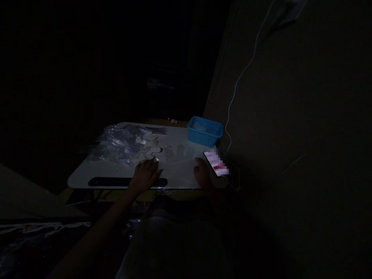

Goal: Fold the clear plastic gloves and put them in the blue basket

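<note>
My left hand (145, 175) lies over the near part of the white table (180, 176), palm down with the fingers apart. Its fingertips reach the edge of a loose pile of whitish gloves (149, 147). A thin, see-through glove (178, 153) is spread flat on the tabletop between my two hands, fingers pointing away from me. To its right rests my right hand (202, 173), with a finger stretched forward and another apart from it; nothing shows in its grasp. Dim light hides the rest of its fingers. Just beyond it lies a lit phone (213, 161).
Crumpled clear plastic bags (122, 143) cover the table's left side. At the back right corner stands a blue basin (205, 131). A white cable (240, 77) hangs along the wall on the right. Behind the table is a small pinkish-white object (174, 121).
</note>
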A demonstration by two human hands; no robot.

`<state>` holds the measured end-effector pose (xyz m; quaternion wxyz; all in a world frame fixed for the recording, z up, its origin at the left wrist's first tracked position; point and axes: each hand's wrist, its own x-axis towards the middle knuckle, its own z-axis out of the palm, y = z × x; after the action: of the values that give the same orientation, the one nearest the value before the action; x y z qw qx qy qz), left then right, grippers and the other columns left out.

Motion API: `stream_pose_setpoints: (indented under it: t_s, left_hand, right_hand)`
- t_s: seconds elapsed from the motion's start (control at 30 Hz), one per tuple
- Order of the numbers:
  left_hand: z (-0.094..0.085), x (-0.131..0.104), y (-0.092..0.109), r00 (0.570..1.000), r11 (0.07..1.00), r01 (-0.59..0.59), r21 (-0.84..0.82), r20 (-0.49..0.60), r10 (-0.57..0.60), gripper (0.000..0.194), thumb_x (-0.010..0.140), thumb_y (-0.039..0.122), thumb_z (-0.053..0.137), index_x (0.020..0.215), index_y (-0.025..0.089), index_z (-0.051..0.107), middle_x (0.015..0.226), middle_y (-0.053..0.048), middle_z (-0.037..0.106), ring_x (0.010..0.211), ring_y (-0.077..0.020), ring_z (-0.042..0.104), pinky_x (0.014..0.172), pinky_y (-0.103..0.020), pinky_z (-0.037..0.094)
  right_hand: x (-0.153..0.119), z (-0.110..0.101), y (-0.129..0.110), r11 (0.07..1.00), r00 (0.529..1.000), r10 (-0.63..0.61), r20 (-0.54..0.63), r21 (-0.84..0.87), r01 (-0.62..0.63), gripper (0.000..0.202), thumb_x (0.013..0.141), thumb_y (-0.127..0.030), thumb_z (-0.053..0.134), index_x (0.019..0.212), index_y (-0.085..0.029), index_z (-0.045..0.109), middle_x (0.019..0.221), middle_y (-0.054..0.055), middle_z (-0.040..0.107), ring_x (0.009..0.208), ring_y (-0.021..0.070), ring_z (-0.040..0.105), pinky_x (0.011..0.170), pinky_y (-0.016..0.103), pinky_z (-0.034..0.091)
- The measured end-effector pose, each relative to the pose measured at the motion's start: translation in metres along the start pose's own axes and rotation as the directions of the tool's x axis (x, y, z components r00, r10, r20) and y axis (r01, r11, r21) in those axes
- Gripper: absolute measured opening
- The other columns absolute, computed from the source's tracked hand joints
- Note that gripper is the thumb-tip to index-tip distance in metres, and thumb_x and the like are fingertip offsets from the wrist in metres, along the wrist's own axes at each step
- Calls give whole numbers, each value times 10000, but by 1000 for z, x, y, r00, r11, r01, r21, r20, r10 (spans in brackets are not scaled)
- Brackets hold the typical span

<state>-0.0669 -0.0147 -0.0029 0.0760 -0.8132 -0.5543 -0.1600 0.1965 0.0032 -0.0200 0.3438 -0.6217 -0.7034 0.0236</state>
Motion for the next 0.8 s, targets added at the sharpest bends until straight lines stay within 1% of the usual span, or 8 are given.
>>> stream_pose_setpoints:
  t_s: [0.17,0.3,0.37,0.43,0.53,0.63,0.7,0.8]
  left_hand:
    - [2,2,-3,999,997,-41,-59,-8,41,440,856,449,312,1143,183,516,1225,-105,523,1157,-252,422,959,-420,327]
    - [2,2,-4,999,991,-47,-128,-30,44,467,863,445,292,1146,140,505,1198,-134,527,1134,-244,450,960,-398,351]
    - [2,1,-3,998,985,-42,-169,-42,35,474,861,452,293,1153,139,498,1200,-134,522,1137,-245,451,967,-399,354]
    - [3,1,-3,999,974,-32,-224,-50,22,477,855,459,305,1183,157,474,1232,-119,498,1165,-244,429,980,-402,349]
    - [4,0,-6,997,941,0,-337,-69,-24,508,844,466,319,1256,178,396,1321,-104,412,1221,-239,372,995,-406,344]
    - [6,2,-13,992,899,15,-437,-103,-66,545,832,480,323,1276,167,361,1373,-120,340,1257,-236,329,1008,-410,333]
    - [8,4,-15,991,885,0,-467,-117,-61,549,827,477,330,1271,156,363,1385,-133,318,1276,-237,301,1011,-410,330]
    - [10,6,-10,990,876,-49,-479,-137,-20,532,829,441,353,1277,153,364,1389,-136,313,1297,-233,262,1003,-396,345]
  right_hand:
    - [1,1,1,1000,1000,-15,-2,-13,15,480,726,-102,366,1187,-108,501,1139,128,572,1097,227,485,964,379,376]
    - [0,0,2,1000,1000,-19,10,-2,20,472,719,-101,369,1168,-106,514,1131,130,577,1090,226,490,956,373,386]
    - [0,-1,1,1000,1000,-23,-3,16,23,466,716,-99,366,1155,-114,522,1124,124,582,1080,220,499,951,368,392]
    - [0,-2,-1,1000,1000,-17,-11,20,17,454,714,-98,368,1138,-99,531,1122,129,582,1072,217,506,951,357,391]
    - [0,-4,-5,1000,1000,-11,5,1,11,438,713,-95,373,1117,-66,539,1114,143,583,1068,218,509,955,340,388]
    - [2,-6,-8,1000,1000,-5,20,-17,6,429,719,-97,378,1116,-87,541,1105,132,588,1065,221,511,946,344,394]
    - [3,-7,-9,1000,999,9,31,-27,-8,428,721,-98,384,1120,-99,540,1109,126,585,1061,220,514,939,340,399]
    - [2,-8,-11,999,999,22,31,-39,-20,431,720,-92,390,1125,-93,538,1119,130,575,1060,217,512,942,321,394]
